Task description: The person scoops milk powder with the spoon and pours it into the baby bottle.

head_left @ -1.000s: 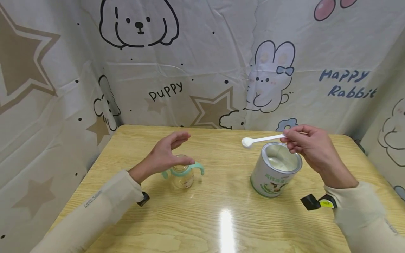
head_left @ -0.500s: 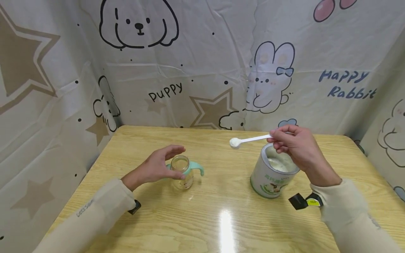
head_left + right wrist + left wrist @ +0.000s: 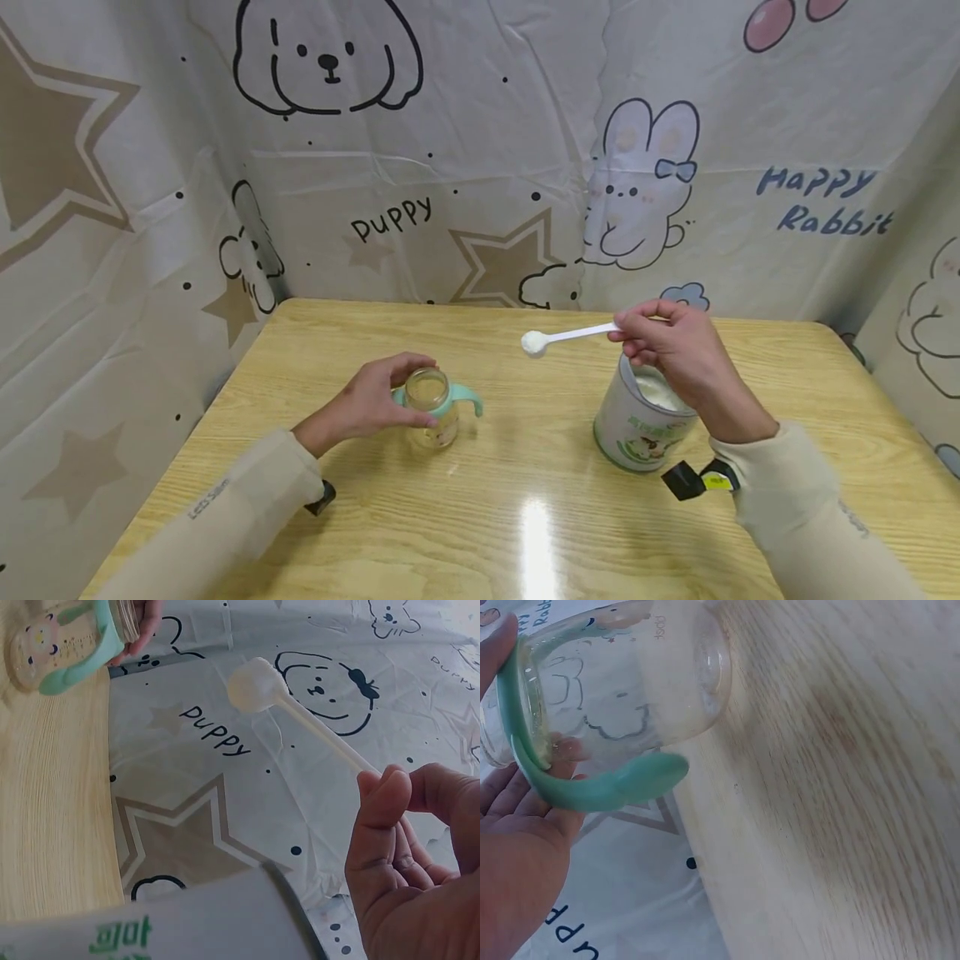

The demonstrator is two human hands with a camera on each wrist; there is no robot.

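Note:
My left hand (image 3: 367, 400) grips a clear baby bottle (image 3: 438, 435) around its neck, thumb on the near side and fingers behind. The bottle stands upright and uncapped on the table, with a mint-green collar and two curved handles (image 3: 630, 784). Above the table, my right hand (image 3: 678, 362) pinches the end of a long white measuring scoop (image 3: 577, 333) between thumb and fingers. White powder (image 3: 256, 684) heaps in the scoop's bowl, which points left toward the bottle. Below the right hand stands an open tin (image 3: 637, 429) with pale powder inside, its rim partly hidden by that hand.
The wooden table (image 3: 450, 533) reaches back to a cartoon-printed cloth (image 3: 480, 150) that hangs behind it and on both sides. A gap of bare tabletop lies between the bottle and the tin.
My right hand has carried the loaded scoop leftward, from beyond the tin to over its left side. My left hand has lowered from above the bottle and taken hold of its neck.

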